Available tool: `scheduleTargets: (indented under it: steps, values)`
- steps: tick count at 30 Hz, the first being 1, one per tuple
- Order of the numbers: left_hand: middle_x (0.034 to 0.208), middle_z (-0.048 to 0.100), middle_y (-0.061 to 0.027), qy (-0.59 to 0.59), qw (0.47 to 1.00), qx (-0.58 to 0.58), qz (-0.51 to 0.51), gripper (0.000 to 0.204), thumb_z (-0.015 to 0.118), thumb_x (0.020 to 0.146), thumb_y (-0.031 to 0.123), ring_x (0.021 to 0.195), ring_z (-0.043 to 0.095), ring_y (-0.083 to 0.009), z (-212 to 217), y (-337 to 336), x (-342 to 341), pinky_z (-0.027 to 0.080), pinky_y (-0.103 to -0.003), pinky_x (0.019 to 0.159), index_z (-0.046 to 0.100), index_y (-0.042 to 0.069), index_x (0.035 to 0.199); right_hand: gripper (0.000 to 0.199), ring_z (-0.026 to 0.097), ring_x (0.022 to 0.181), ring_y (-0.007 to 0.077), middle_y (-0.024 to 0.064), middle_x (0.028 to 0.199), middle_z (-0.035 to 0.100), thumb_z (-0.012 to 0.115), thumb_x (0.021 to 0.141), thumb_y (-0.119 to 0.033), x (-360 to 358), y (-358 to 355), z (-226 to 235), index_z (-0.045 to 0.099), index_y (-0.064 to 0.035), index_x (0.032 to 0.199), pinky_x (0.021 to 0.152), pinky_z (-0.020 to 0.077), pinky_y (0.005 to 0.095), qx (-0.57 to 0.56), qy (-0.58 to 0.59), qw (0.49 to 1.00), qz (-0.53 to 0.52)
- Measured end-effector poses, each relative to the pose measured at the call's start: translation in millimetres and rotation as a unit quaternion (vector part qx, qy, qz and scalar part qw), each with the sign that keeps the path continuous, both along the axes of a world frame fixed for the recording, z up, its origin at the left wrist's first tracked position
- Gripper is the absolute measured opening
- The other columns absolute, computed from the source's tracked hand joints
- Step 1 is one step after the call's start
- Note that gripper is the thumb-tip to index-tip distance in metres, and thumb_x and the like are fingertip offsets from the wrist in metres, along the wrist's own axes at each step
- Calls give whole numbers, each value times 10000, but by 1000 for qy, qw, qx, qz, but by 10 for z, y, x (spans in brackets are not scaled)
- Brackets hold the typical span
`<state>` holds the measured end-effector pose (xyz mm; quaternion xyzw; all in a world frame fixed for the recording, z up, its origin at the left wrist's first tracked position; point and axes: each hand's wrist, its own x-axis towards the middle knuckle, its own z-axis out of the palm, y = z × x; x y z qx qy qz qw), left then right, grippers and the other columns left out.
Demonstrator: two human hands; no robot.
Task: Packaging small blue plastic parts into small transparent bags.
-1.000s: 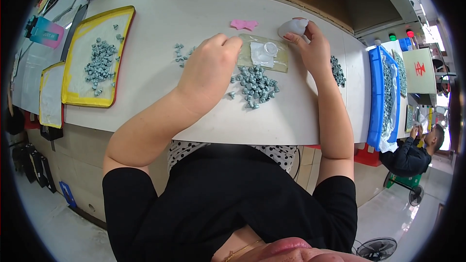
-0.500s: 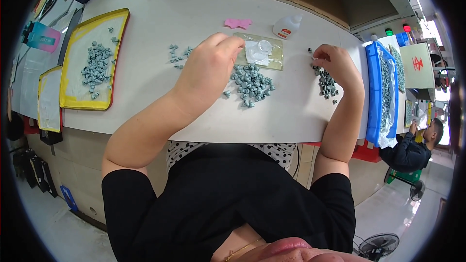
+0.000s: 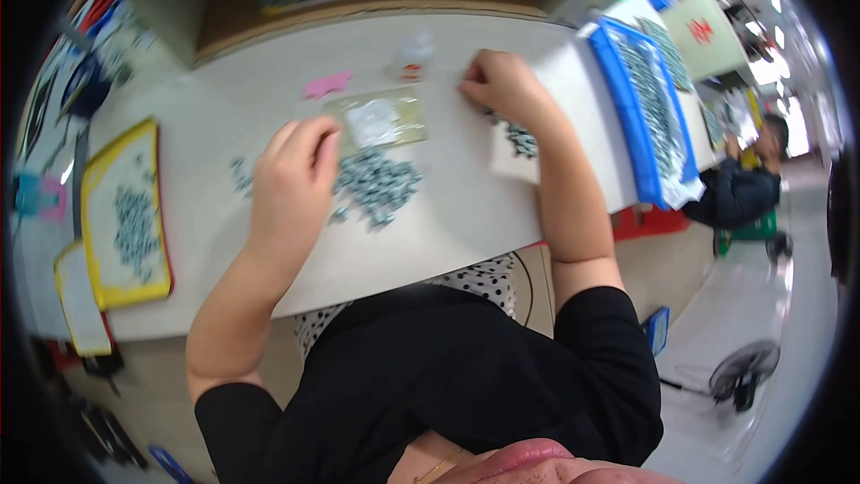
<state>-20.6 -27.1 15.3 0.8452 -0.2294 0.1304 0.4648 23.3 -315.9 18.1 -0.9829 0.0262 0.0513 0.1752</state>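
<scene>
My left hand (image 3: pixel 296 161) is closed, its fingers curled together by the left edge of a greenish pad (image 3: pixel 412 115); whatever they hold is hidden. A white patch (image 3: pixel 372 120) lies on that pad under clear film. Just nearer than the pad is a heap of small grey-green pieces (image 3: pixel 381 186), with a few loose pieces (image 3: pixel 239 177) on the other side of my left hand. My right hand (image 3: pixel 506 85) is closed in a pinch at the far end of a darker heap of pieces (image 3: pixel 521 140); anything in its fingertips is too blurred to make out.
Beyond the pad stand a white bottle (image 3: pixel 412 58) and a flat pink piece (image 3: pixel 328 84). A yellow-rimmed tray (image 3: pixel 139 294) holding more pieces is at the left. At the right is a blue tray (image 3: pixel 620 116) full of pieces. A shelf (image 3: pixel 235 31) borders the far side; another person (image 3: pixel 730 197) sits beyond.
The whole view has turned and shifted, and is blurrier. My left hand has drawn slightly nearer to me beside the pad. My right hand has moved to the far end of the dark heap.
</scene>
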Motion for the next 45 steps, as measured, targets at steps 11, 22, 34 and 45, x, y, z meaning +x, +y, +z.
scheduleTargets:
  steps: [11,22,34,45]
  values:
    - [836,608,-27,278,939,-174,-109,158,585,940,94,698,531,-96,-32,-179,-127,443,-221,653,607,-29,1037,174,624,696,228,90,757,622,768,739,-107,-612,676,209,635,-35,825,642,512,323,297,-149,914,234]
    - [807,600,-42,377,852,-335,-140,161,569,946,65,693,531,-91,-31,-176,-65,451,-215,624,599,-52,1051,109,634,665,247,78,752,633,764,724,-48,-645,848,-37,666,-27,765,591,525,310,345,-331,849,223]
    - [825,615,-53,337,877,-312,-140,140,570,939,51,701,551,-101,-84,-175,-75,466,-224,634,604,-47,1033,151,624,660,236,73,752,620,741,678,-20,-564,811,-72,657,-37,802,583,525,317,293,-347,854,253]
    - [840,650,-117,351,900,-223,-129,99,557,942,48,668,610,-124,-9,40,72,492,-226,566,578,-43,973,179,637,730,227,62,815,640,730,698,13,-225,590,-2,666,-54,851,628,532,318,68,-367,880,293]
